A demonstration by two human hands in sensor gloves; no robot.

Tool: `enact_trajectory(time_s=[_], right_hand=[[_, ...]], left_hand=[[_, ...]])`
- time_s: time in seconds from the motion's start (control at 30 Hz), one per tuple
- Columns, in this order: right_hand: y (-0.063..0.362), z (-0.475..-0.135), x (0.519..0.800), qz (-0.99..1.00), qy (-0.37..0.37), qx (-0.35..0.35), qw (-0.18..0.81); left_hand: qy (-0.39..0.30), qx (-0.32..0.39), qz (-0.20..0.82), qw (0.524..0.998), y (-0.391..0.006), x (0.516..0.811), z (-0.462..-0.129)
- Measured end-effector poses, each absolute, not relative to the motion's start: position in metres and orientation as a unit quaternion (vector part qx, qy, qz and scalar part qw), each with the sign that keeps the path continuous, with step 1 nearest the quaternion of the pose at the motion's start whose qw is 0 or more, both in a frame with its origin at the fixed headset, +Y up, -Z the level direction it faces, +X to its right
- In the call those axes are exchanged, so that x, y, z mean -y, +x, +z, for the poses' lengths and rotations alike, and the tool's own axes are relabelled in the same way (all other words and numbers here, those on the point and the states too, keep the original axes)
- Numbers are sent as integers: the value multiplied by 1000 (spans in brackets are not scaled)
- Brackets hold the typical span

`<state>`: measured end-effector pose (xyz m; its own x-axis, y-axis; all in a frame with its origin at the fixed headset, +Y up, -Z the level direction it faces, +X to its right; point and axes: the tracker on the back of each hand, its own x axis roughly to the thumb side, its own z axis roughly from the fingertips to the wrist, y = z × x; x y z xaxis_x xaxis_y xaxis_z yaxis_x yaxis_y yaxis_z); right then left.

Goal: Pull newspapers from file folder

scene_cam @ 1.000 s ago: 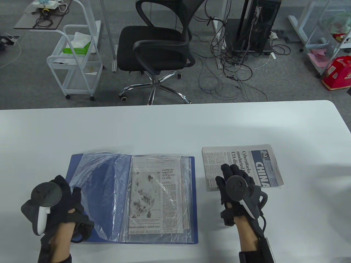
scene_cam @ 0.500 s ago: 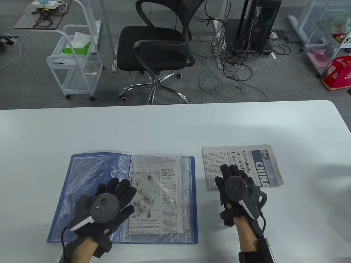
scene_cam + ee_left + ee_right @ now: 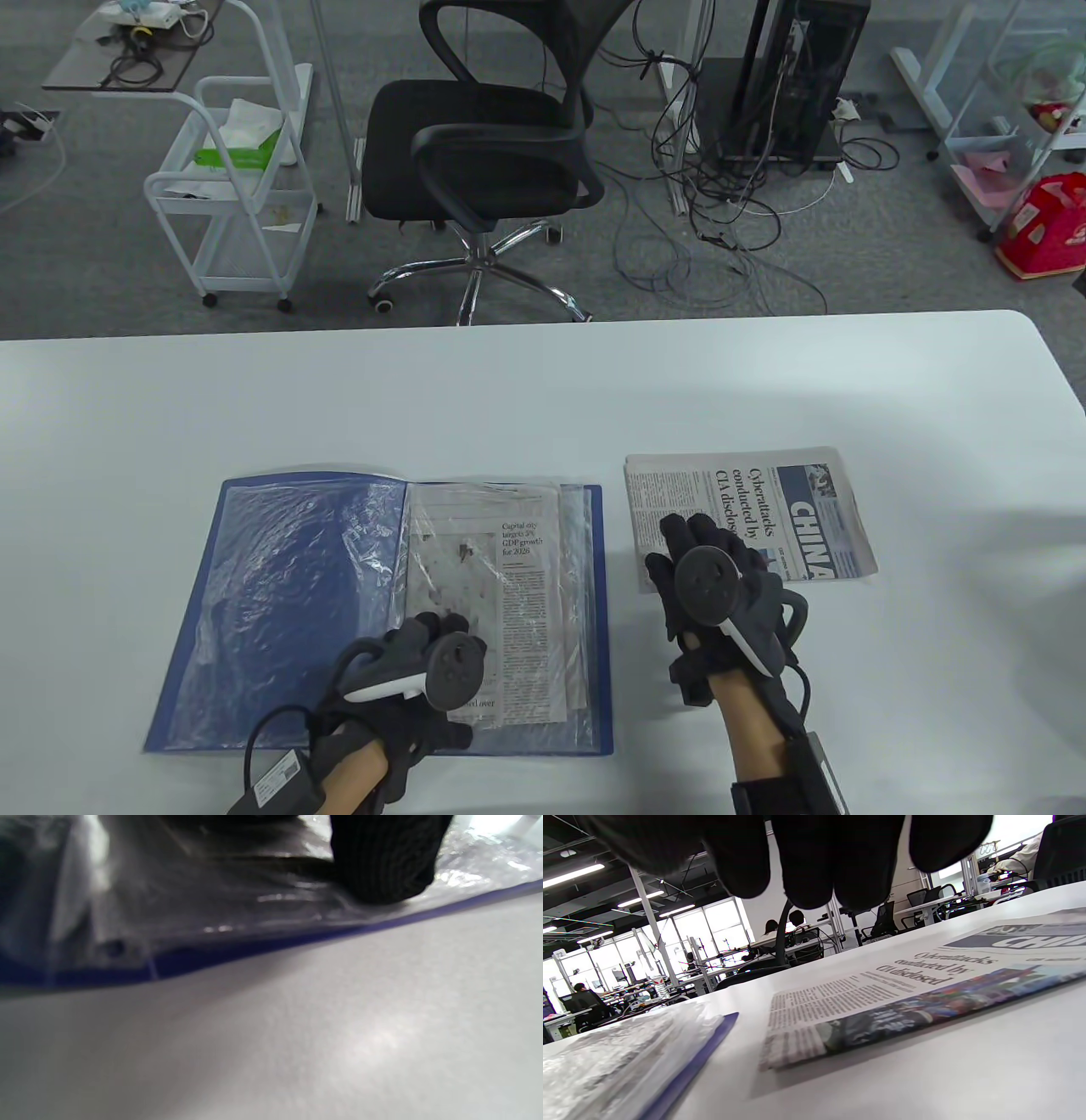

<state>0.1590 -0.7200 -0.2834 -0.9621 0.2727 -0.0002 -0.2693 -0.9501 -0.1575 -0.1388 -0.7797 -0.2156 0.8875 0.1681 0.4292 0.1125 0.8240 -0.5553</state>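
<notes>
A blue file folder lies open on the white table, its clear sleeves spread flat. One newspaper sheet sits inside the sleeve on the right page. My left hand rests on that sleeve at the near edge. In the left wrist view a fingertip presses the plastic just inside the folder's blue edge. A folded newspaper lies to the right of the folder. My right hand hovers over its near left part, fingers spread above the paper without touching it.
A black office chair and a white wire cart stand on the floor beyond the table's far edge. A computer tower with loose cables stands behind right. The folder's right edge lies a small gap from the folded newspaper.
My left hand let the lifted sleeve fall flat on the left page, then moved right and toward me onto the right page's near edge. My right hand shifted slightly left.
</notes>
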Motion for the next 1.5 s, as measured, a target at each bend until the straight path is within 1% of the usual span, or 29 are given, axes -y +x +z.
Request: enact_trajectory(time_s=[0.1,0.17,0.23,0.37,0.47,0.6,0.77,0.93,1.13,1.2,1.3,1.33,1.43,1.5], right_hand=[[146,-285,709,987,-2,89,131],[131,-294,700,988,12,87,130],[113,-308,693,987,23,78,139],[76,-339,687,986,24,51,159],[46,-365,692,989,19,24,148],[15,-392,706,993,24,2,115],[-17,-421,735,996,32,-42,75],[-35,-434,753,993,28,-85,70],[-42,-437,761,992,13,-101,69],[-40,-439,759,993,-8,-85,81],[-37,-440,751,995,-45,-15,88],[-37,-440,750,996,-48,-3,81],[-38,-440,745,999,-25,-14,42],[-38,-441,743,998,-5,-48,40]], left_hand=[[-295,234,13,926,-139,779,-216],[-294,231,13,927,-139,779,-216],[-292,229,12,928,-138,779,-216],[-290,227,8,930,-138,779,-216],[-291,226,9,929,-138,779,-216],[-294,225,10,929,-137,779,-215],[-296,225,10,928,-137,779,-215],[-300,225,13,927,-137,779,-215],[-304,225,18,925,-138,780,-215],[-308,223,19,925,-138,780,-214],[-313,219,26,924,-139,781,-214],[-314,218,27,924,-140,781,-214],[-315,216,32,924,-141,781,-214],[-317,214,33,923,-141,781,-214]])
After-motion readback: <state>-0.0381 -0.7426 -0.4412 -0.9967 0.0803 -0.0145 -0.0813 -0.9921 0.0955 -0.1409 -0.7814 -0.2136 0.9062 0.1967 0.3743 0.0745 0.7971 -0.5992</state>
